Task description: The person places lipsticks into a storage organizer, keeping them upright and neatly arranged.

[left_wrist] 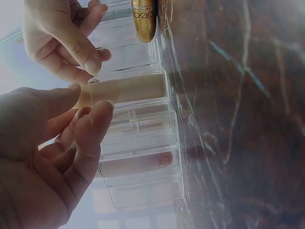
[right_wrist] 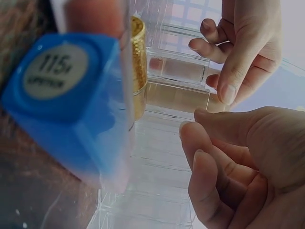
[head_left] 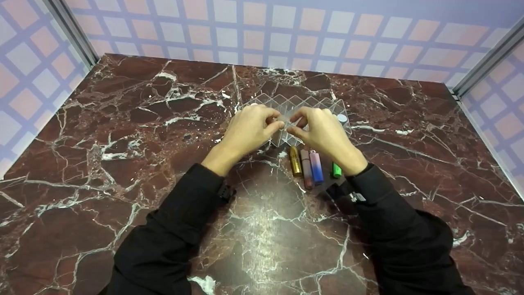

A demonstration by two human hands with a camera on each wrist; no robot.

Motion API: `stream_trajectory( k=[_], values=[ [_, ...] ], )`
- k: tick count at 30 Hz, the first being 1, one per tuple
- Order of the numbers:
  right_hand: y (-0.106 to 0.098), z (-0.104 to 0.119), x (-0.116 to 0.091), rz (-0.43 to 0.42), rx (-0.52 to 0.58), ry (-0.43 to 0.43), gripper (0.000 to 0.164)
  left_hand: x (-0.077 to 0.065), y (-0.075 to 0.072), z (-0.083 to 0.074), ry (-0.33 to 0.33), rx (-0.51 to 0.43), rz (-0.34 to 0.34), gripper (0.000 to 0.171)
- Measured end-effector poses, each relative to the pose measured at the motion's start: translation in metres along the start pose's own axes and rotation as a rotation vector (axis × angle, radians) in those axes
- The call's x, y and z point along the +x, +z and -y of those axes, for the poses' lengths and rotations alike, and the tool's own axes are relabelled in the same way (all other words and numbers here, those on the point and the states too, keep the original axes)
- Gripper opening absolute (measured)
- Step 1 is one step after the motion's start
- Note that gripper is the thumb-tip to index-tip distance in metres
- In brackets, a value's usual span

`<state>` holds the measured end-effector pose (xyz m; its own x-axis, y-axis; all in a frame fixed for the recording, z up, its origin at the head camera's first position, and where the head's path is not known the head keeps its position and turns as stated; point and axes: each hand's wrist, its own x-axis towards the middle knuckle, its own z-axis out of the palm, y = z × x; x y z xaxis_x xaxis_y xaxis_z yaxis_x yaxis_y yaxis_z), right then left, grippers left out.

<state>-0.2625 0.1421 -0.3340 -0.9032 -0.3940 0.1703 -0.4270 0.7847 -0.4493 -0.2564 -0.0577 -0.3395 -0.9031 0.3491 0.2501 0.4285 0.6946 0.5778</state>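
Note:
A clear acrylic organizer [head_left: 282,99] with diamond-shaped compartments stands on the marbled table. In one compartment is a beige lipstick tube [left_wrist: 128,90]. My left hand [head_left: 256,125] pinches the tube's upper end between thumb and fingers. Close beside it, my right hand [head_left: 325,133] is held over the organizer with loosely bent fingers, thumb and fingertips near the tube's top and nothing seen between them. Another tube, pinkish with a red mark [left_wrist: 140,164], is in a nearby compartment. Both hands cover part of the organizer in the head view.
In front of the organizer lie a gold lipstick [head_left: 295,161], a translucent reddish tube [head_left: 306,170], a pink-and-blue lipstick [head_left: 316,167] and a green item [head_left: 336,170], near the right forearm. A white-topped item [head_left: 342,119] is at the organizer's right end. Patterned panels [head_left: 286,37] enclose the table.

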Motion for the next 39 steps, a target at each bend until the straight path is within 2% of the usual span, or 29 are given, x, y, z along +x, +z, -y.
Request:
stream_trajectory(
  k=[6, 16, 29, 35, 39],
  values=[
    [0.0, 0.0, -0.001, -0.005, 0.01, 0.008, 0.016, 0.001, 0.0, 0.0, 0.013, -0.021, -0.017, 0.019],
    [-0.001, -0.001, -0.003, -0.012, 0.003, -0.017, 0.016, 0.0, -0.002, 0.0, -0.032, -0.067, -0.026, 0.017],
    [-0.014, 0.001, -0.012, -0.041, 0.037, -0.023, 0.016, -0.001, -0.004, -0.003, -0.034, -0.041, -0.057, 0.017],
    [-0.019, -0.003, -0.021, -0.003, 0.033, -0.047, 0.015, -0.003, -0.005, -0.008, -0.002, -0.024, -0.087, 0.021],
    [-0.018, -0.006, -0.029, 0.053, -0.007, -0.069, 0.017, -0.005, -0.006, -0.011, 0.013, -0.034, -0.066, 0.03]
  ],
)
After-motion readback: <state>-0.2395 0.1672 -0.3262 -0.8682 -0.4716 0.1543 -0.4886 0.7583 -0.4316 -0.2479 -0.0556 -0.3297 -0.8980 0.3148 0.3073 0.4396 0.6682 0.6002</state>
